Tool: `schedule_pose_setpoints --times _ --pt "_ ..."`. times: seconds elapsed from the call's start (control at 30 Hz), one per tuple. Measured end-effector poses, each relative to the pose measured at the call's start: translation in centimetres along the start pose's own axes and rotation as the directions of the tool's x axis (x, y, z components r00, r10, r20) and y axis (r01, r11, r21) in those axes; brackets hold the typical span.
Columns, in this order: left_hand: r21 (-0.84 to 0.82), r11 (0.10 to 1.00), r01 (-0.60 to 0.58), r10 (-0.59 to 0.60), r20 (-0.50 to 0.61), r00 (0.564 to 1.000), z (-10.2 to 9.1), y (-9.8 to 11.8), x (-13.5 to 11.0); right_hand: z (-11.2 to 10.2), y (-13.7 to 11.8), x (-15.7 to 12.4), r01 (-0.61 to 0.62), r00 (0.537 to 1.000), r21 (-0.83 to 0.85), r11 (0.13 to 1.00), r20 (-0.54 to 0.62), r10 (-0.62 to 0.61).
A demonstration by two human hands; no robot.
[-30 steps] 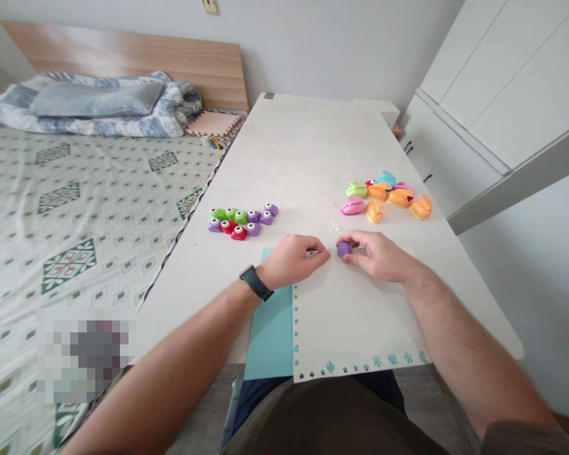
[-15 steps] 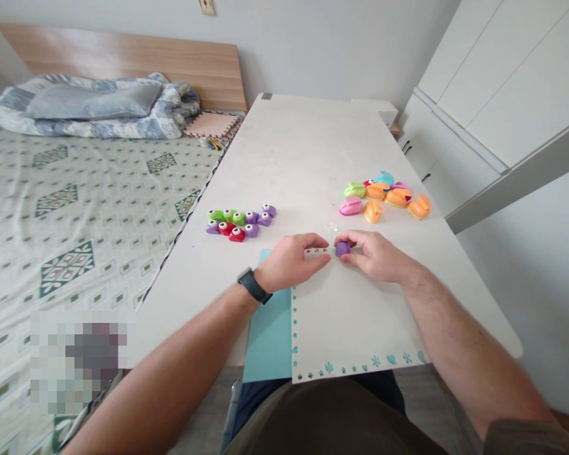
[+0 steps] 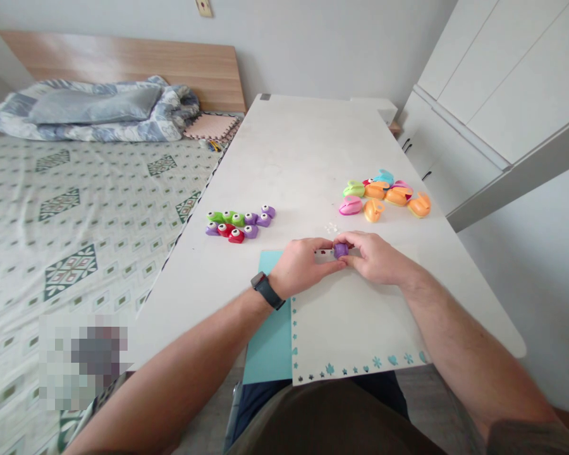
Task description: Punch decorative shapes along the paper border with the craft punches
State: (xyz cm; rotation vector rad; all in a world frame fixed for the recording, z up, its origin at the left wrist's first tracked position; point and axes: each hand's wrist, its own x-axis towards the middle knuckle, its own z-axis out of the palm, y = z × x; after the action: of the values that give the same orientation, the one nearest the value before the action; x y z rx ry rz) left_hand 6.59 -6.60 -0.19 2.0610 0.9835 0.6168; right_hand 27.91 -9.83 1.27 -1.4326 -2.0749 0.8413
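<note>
- gripping a small purple punch (image 3: 341,251) between thumb and fingers of the right hand (image 3: 373,256), near the middle of the white sheet (image 3: 355,322)'s far edge
- close in on the punch's left side with the left hand (image 3: 303,266), forefinger and thumb parted; cannot tell whether clamped on it or merely touching
- with both hands together at the punch, wearing a dark watch (image 3: 268,291) on the left wrist
- along the white sheet's left and near edges, a row of cut-out shapes (image 3: 392,360), including stars, hearts and flowers, mostly showing blue; a few more by the far edge, partly hidden by the left hand
- under the white sheet, a blue sheet (image 3: 268,335), visible along the left edge; both slightly over the near edge of the white surface (image 3: 308,151)
- just beyond the white sheet's far edge, small white scraps (image 3: 330,228)
- toward the surface's left edge, a cluster of green, purple and red punches (image 3: 238,219) with white round tops
- toward the right edge, a group of larger punches (image 3: 377,189) in orange, pink, green and blue
- past the surface's left edge, a bed (image 3: 104,183) with patterned cover and a grey-blue pillow (image 3: 95,104)
</note>
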Motion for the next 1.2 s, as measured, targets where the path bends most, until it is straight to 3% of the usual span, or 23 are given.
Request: schedule_pose_setpoints --times 0.37,0.8,1.07,1.2 --pt "-0.082 0.996 -0.026 0.032 0.068 0.997 -0.10 0.08 0.11 0.23 -0.29 -0.18 0.020 1.000 0.011 1.000 -0.001 -0.020" --pt "0.030 0.998 -0.046 0.045 0.043 0.998 0.12 -0.10 0.50 0.64 -0.19 0.14 0.030 1.000 -0.083 0.996 -0.005 -0.030" --pt "-0.118 0.991 -0.068 0.076 0.068 0.995 -0.21 -0.40 0.23 0.37 -0.36 -0.07 0.044 0.999 -0.070 0.997 0.002 -0.044" --pt "-0.061 0.998 -0.002 0.006 0.062 0.998 -0.77 -0.60 0.04 0.04 -0.44 -0.15 0.013 1.000 -0.066 0.998 -0.007 -0.014"
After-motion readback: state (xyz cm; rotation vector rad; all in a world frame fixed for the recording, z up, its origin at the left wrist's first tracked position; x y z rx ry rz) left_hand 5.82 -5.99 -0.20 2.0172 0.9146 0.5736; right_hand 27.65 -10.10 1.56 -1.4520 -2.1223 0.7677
